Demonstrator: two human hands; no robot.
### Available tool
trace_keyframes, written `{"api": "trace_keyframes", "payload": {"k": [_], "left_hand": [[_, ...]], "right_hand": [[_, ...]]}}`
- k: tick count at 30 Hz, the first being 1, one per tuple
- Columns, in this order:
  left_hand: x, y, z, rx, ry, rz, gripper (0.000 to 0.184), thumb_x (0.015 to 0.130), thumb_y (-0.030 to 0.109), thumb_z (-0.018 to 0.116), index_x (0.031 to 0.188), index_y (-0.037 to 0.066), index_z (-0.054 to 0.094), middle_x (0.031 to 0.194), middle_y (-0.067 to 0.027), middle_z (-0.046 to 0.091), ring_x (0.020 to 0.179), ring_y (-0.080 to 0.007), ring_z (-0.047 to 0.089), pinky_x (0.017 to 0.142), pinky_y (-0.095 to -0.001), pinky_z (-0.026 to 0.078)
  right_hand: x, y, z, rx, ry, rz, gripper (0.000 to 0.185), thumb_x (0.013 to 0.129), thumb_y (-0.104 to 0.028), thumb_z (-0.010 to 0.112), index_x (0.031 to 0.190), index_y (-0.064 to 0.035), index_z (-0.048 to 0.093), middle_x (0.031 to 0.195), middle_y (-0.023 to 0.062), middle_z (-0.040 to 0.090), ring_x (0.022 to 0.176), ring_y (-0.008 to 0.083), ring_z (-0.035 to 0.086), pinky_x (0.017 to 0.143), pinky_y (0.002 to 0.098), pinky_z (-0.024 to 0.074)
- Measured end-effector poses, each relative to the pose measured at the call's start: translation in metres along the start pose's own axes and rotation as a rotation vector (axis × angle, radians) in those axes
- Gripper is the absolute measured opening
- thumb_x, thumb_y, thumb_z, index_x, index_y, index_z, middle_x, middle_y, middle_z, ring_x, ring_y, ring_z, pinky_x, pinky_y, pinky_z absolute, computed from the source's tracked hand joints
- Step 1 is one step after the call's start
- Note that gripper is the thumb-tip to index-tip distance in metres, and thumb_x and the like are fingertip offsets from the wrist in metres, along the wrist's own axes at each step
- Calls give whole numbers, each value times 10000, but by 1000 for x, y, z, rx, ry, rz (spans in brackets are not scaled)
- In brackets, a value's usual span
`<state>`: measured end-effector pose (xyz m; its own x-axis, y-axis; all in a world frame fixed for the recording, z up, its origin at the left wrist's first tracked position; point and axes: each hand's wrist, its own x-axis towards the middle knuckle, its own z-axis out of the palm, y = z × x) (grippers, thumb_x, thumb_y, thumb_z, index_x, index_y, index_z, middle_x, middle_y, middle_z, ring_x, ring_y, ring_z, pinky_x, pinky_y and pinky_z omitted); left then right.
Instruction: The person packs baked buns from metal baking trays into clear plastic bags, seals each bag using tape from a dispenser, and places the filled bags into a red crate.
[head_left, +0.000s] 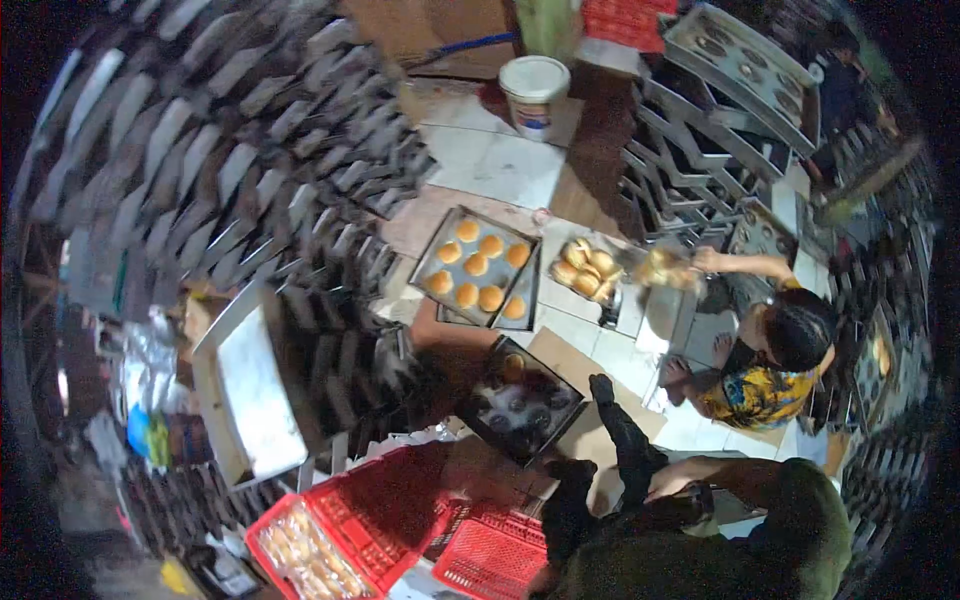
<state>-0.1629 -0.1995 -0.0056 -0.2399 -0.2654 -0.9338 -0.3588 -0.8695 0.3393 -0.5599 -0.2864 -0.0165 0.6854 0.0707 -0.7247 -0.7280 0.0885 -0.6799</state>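
At the lower right I see my olive-clad body and dark trouser legs. My right hand [668, 482] is by my dark leg [625, 435]; its fingers are too dim to make out. My left hand does not show. In front of my feet lies a dark baking tray [560, 425] with one bun [513, 364] and several round hollows. Beyond it, another tray [428, 262] carries several golden buns [476, 264]. To its right sits a clear pack of buns [586, 268].
A co-worker [775, 370] crouches at right, one hand on a blurred bag of buns [668, 268]. Red crates [490, 550] stand at the bottom, one with packed buns [310, 550]. A white bucket [533, 90] is at the back. Metal racks [690, 150] line the sides.
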Motion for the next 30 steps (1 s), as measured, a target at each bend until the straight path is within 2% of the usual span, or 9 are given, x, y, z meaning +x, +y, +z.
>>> {"api": "trace_keyframes", "payload": {"k": [12,14,15,17,18,20,22,24,30], "left_hand": [[115,82,-49,80,-41,12,455,825,436,560,1043,37,540,985,-106,594,837,-216,589,726,-314,472],[154,77,-55,55,-63,34,447,829,431,558,1040,38,541,983,-108,595,835,-217,590,721,-313,472],[176,75,-59,43,-73,48,442,831,428,557,1039,38,541,981,-109,595,834,-218,590,719,-312,472],[220,74,-65,4,-89,96,434,834,422,555,1036,39,541,979,-111,595,832,-220,591,714,-310,472],[245,74,-68,-40,-102,131,430,836,420,554,1035,39,541,978,-113,595,831,-220,592,712,-309,472],[302,85,-83,-274,-178,241,421,839,414,552,1032,40,542,975,-115,596,829,-222,593,707,-307,472],[364,98,-107,-540,-245,362,413,843,409,550,1030,41,542,972,-117,596,827,-223,594,702,-305,472],[423,141,-151,499,307,547,358,841,324,572,1071,53,534,1041,-136,587,918,-258,590,768,-377,471],[545,220,-150,583,468,1201,407,802,242,636,1126,33,503,1064,-175,564,972,-342,555,837,-390,436]], "right_hand": [[63,107,-74,853,-426,151,401,877,-429,471,832,-48,590,666,27,556,636,188,558,522,391,501],[76,187,-111,851,589,64,231,842,-225,591,961,-26,586,741,40,596,635,116,567,526,272,480],[79,216,-116,1287,1065,-306,230,805,-138,642,984,-15,567,780,52,601,665,118,533,589,264,478],[82,223,-202,864,1506,345,629,739,-193,725,1237,20,407,1087,149,556,1007,225,522,877,308,432],[110,281,-215,717,1746,-17,900,705,-299,747,1361,-8,204,1319,215,356,1213,287,362,970,351,362],[87,231,-285,839,1759,-153,1082,681,-422,725,1396,-27,15,1432,194,107,1311,324,155,1036,403,274],[110,300,-334,568,1547,-152,558,744,-278,678,1170,-13,433,1050,88,529,989,175,472,852,346,414],[167,349,-360,492,1633,-204,445,755,-248,663,1084,-28,459,964,61,523,899,154,468,788,326,413],[249,360,-374,512,1799,-439,146,797,-149,612,887,-48,556,769,0,549,661,103,503,594,254,432]]}}
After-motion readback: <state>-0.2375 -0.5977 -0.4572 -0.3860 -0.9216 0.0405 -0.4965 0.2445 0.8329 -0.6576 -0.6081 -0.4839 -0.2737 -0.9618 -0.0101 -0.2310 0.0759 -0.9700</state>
